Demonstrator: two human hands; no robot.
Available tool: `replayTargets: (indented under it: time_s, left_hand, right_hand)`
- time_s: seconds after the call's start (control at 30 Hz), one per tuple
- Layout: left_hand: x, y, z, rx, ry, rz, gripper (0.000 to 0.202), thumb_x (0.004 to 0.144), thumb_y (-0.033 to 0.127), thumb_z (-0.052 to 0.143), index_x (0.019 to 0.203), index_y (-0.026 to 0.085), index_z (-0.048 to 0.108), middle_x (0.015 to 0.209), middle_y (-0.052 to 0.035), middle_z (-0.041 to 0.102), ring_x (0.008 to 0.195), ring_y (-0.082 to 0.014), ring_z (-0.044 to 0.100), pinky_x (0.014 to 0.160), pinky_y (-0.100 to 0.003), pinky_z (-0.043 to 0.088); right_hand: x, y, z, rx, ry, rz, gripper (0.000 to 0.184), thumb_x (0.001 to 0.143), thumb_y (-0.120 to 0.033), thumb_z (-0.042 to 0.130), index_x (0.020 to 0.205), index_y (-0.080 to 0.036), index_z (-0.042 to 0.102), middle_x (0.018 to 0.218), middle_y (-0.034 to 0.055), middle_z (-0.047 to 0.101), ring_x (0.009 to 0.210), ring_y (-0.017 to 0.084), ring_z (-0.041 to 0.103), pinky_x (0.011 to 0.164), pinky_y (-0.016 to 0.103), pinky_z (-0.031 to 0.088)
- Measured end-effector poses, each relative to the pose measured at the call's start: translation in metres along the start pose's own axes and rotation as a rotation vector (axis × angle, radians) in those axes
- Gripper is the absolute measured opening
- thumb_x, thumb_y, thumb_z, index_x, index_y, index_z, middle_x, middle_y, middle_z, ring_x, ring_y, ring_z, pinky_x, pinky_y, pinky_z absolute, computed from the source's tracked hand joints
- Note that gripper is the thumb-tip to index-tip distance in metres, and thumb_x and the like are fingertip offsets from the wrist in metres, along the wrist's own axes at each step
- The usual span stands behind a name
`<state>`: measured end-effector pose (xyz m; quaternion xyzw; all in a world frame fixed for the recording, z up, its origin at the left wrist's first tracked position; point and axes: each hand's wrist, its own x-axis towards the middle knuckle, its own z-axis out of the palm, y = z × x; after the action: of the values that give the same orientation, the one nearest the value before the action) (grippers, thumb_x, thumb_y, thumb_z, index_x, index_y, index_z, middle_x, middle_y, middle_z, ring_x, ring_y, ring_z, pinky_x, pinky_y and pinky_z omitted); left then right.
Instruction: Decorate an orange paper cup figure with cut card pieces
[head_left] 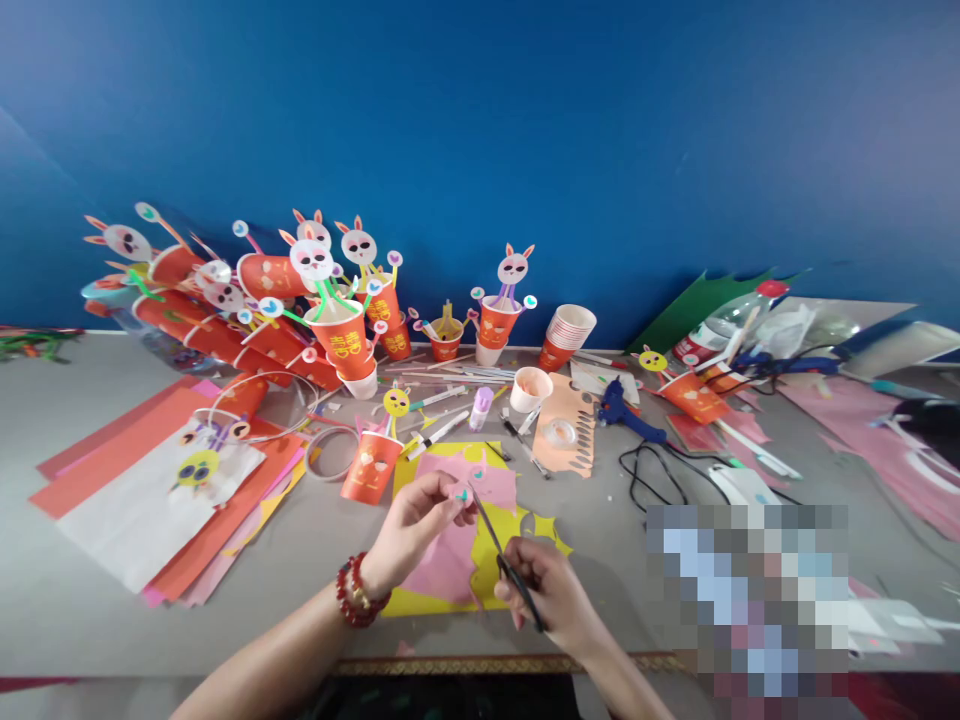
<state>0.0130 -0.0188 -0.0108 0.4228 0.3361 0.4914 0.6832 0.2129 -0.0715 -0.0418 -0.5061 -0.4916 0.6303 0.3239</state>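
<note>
Between its thumb and fingers, my left hand (420, 525) pinches a small pink paper piece (460, 494) with a teal mark on it. My right hand (546, 585) is closed round the dark handles of a pair of scissors (493, 535), whose blades point up and left to the edge of that piece. Under both hands lie pink paper (435, 565) and a yellow sheet (491, 600) with cut, jagged edges. An orange paper cup (370, 468) with a yellow rabbit face (397, 402) stands just left of the sheets.
Several rabbit-faced cups (341, 335) crowd the back left. Coloured paper sheets (142, 530) lie at the left beside a tape roll (332, 453). A purple glue stick (481, 410), a white cup (530, 388) and a blue glue gun (628, 410) with a looping black cord (637, 475) are beyond my hands.
</note>
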Motion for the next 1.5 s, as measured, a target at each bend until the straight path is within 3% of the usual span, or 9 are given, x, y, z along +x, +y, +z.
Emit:
replayTargets:
  time_s: [0.27, 0.57, 0.73, 1.03, 1.5]
  left_hand:
    - [0.000, -0.001, 0.000, -0.015, -0.052, 0.012, 0.018, 0.087, 0.029, 0.072, 0.079, 0.017, 0.061, 0.078, -0.0028, 0.065, 0.074, -0.0158, 0.065, 0.072, -0.029, 0.051]
    - [0.001, -0.001, 0.000, -0.160, -0.033, -0.053, 0.010, 0.087, 0.023, 0.068, 0.081, 0.017, 0.063, 0.082, -0.0046, 0.071, 0.072, -0.0160, 0.065, 0.072, -0.029, 0.049]
    - [0.001, 0.000, 0.001, -0.159, -0.013, -0.076, 0.011, 0.084, 0.022, 0.069, 0.079, 0.016, 0.062, 0.082, -0.0045, 0.072, 0.070, -0.0148, 0.065, 0.070, -0.028, 0.049]
    - [-0.001, -0.005, 0.000, -0.125, -0.041, -0.107, 0.016, 0.083, 0.025, 0.074, 0.081, 0.016, 0.060, 0.074, -0.0025, 0.072, 0.069, -0.0156, 0.067, 0.071, -0.029, 0.052]
    - [-0.002, -0.008, -0.002, -0.127, -0.059, -0.121, 0.019, 0.084, 0.028, 0.074, 0.082, 0.016, 0.059, 0.071, -0.0026, 0.072, 0.067, -0.0159, 0.067, 0.071, -0.029, 0.052]
  right_hand:
    - [0.003, 0.001, 0.005, 0.066, -0.028, -0.034, 0.058, 0.067, -0.058, 0.081, 0.062, -0.023, 0.034, 0.054, -0.0111, 0.034, 0.038, 0.005, 0.037, 0.037, 0.018, 0.041]
    - [0.001, -0.002, 0.006, 0.044, -0.035, -0.024, 0.058, 0.068, -0.058, 0.080, 0.063, -0.023, 0.035, 0.055, -0.0106, 0.035, 0.042, 0.005, 0.034, 0.039, 0.018, 0.041]
    - [0.003, -0.003, 0.006, 0.029, -0.032, -0.026, 0.058, 0.069, -0.056, 0.081, 0.063, -0.023, 0.034, 0.054, -0.0101, 0.039, 0.042, 0.005, 0.039, 0.039, 0.017, 0.037]
    - [0.008, -0.014, 0.007, 0.122, -0.110, -0.065, 0.060, 0.067, -0.072, 0.075, 0.067, -0.021, 0.043, 0.057, -0.0076, 0.045, 0.042, 0.008, 0.049, 0.041, 0.020, 0.041]
    - [0.010, -0.015, 0.008, 0.106, -0.110, -0.067, 0.062, 0.065, -0.076, 0.074, 0.067, -0.022, 0.044, 0.055, -0.0071, 0.046, 0.040, 0.009, 0.049, 0.040, 0.020, 0.041]
